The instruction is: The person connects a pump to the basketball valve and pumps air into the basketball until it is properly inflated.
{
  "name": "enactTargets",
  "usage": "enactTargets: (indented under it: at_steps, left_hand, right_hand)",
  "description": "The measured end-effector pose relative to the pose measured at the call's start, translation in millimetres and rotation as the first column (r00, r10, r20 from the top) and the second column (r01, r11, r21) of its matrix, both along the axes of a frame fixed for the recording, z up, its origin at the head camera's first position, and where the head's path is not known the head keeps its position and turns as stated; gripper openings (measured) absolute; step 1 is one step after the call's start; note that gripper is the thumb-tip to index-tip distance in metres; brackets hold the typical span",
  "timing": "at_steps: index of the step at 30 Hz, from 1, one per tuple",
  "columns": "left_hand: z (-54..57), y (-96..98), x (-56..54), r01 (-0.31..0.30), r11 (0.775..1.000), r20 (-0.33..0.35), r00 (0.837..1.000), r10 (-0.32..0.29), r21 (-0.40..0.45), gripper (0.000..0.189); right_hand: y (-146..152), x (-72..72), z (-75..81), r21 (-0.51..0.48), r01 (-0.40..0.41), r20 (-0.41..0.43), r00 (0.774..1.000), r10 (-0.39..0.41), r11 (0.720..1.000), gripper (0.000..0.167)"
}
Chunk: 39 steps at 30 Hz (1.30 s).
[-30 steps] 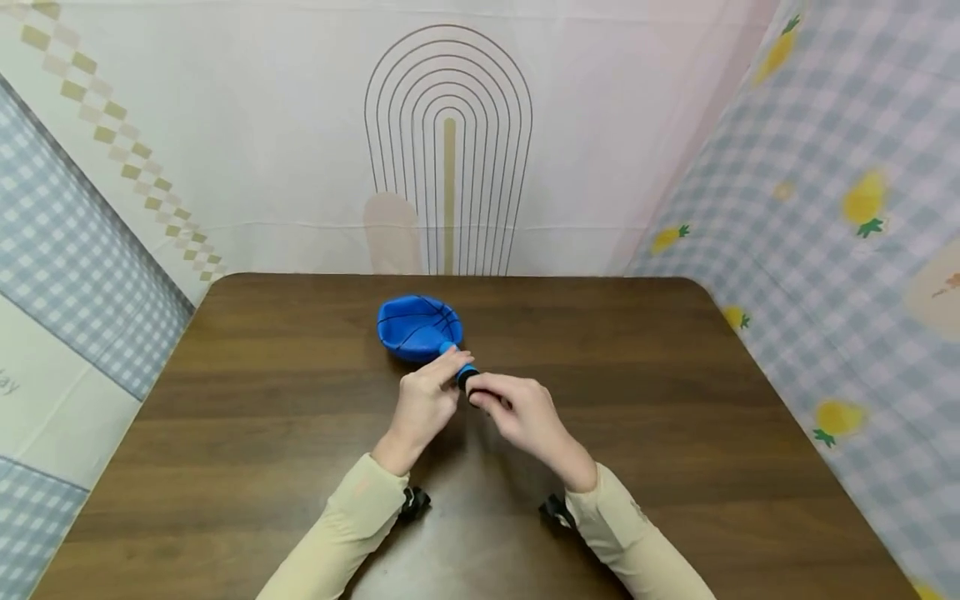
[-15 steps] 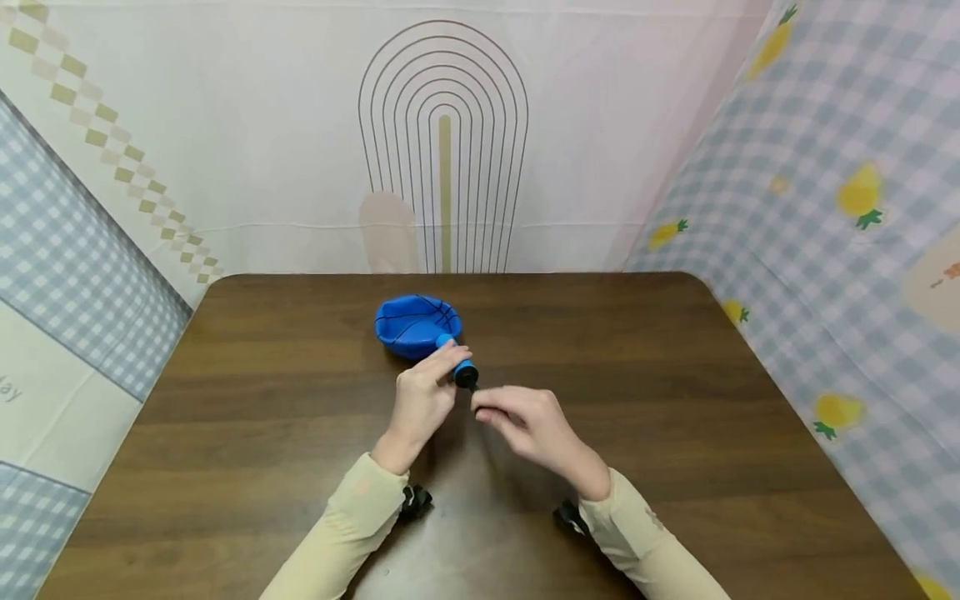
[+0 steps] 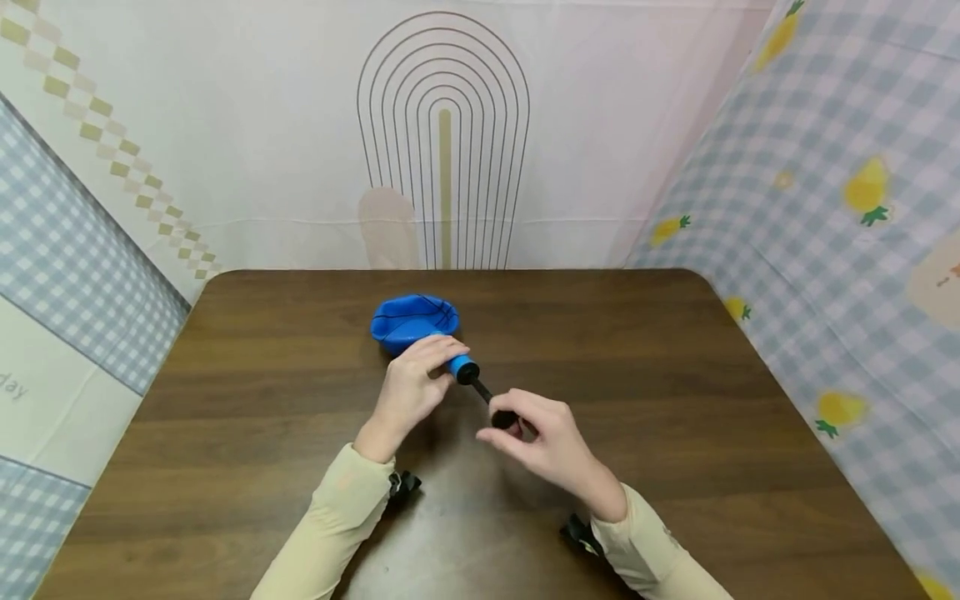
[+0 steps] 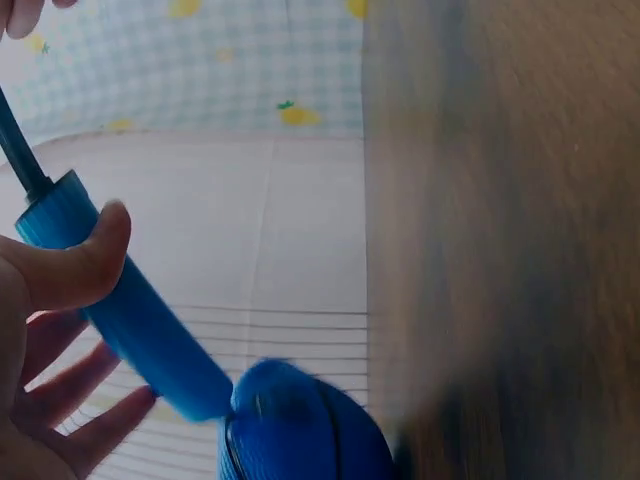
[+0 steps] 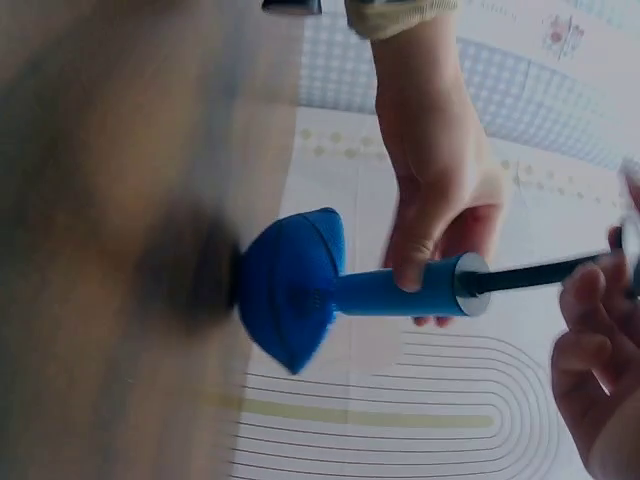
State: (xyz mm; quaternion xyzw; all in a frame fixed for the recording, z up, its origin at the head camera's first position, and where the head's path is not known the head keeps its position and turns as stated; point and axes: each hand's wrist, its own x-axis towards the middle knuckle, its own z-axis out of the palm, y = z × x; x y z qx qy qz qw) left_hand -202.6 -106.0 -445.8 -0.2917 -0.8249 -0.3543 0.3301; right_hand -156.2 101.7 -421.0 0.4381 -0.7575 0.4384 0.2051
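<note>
A blue basketball (image 3: 408, 325) with black lines lies on the table, its top caved in. The blue barrel of a hand pump (image 3: 460, 365) meets the ball at its near end; in the right wrist view the barrel (image 5: 380, 293) stands straight out from it. My left hand (image 3: 408, 383) grips this barrel, thumb on one side and fingers on the other. Out of the barrel sticks a long black rod (image 5: 530, 277). My right hand (image 3: 551, 437) holds the round black handle (image 3: 504, 419) at the rod's end. The joint between pump and ball is too small to make out.
The brown wooden table (image 3: 225, 433) has rounded far corners. Behind it hangs a white cloth (image 3: 285, 125) with a printed arch. Checked cloths hang on both sides, the right cloth (image 3: 795, 217) printed with yellow fruit. A black strap device (image 3: 405, 486) sits at the left wrist.
My right hand has moved back and to the right, drawing the rod out of the barrel. My left hand and the pump barrel have shifted slightly; the ball has stayed nearly in place.
</note>
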Motion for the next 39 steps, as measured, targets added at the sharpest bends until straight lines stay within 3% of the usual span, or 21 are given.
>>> enactTargets:
  at_steps: [2,6,11,18,21,26,30,34,39]
  left_hand:
    - [1.4,3.4,1.4,-0.004,1.0,-0.053,0.999,0.004,0.0,0.03]
    - [6.8,12.2,7.4,0.031,0.999,-0.121,0.992,-0.033,-0.021,0.028]
    - [13.2,15.1,9.5,0.008,1.0,-0.094,0.996,-0.006,0.02,0.025]
    - [15.0,2.4,4.2,-0.039,0.997,-0.064,0.997,0.043,0.063,0.033]
    - [16.1,1.5,3.8,-0.037,0.999,-0.09,0.995,0.04,0.027,0.033]
    - [14.3,9.3,5.5,0.037,0.996,-0.13,0.99,-0.048,-0.083,0.028]
    - [13.7,5.6,6.6,0.068,0.989,-0.084,0.993,-0.08,-0.129,0.029]
    - [15.3,-8.6,5.5,0.06,0.983,-0.012,0.998,-0.063,-0.176,0.033]
    - [9.2,-14.1,5.5,0.051,0.947,0.076,0.997,-0.028,-0.316,0.034]
  right_hand:
    - [0.4,0.0,-2.1,-0.007,0.003,-0.014,1.0,-0.004,1.0,0.014]
    - [-6.6,-10.4,-10.0,-0.008,0.014,0.039,0.999,-0.014,1.0,0.012]
    - [-10.1,-19.4,-3.8,-0.019,0.024,0.093,0.995,-0.022,1.0,0.019]
    - [17.8,-5.7,8.0,0.0,-0.012,0.025,1.0,0.012,1.0,0.007]
    - [20.8,-7.7,1.3,-0.009,0.007,0.072,0.997,-0.007,1.0,0.011]
    - [9.4,-22.4,-15.6,0.026,0.038,0.144,0.989,-0.041,0.999,0.018]
    - [4.8,-28.6,-18.5,0.093,0.027,0.127,0.991,-0.039,0.995,0.012]
    - [13.4,-28.0,-12.2,0.153,0.012,0.105,0.994,-0.029,0.988,0.011]
    - [37.3,-20.2,-9.2,0.133,-0.023,0.175,0.985,-0.001,0.991,0.016]
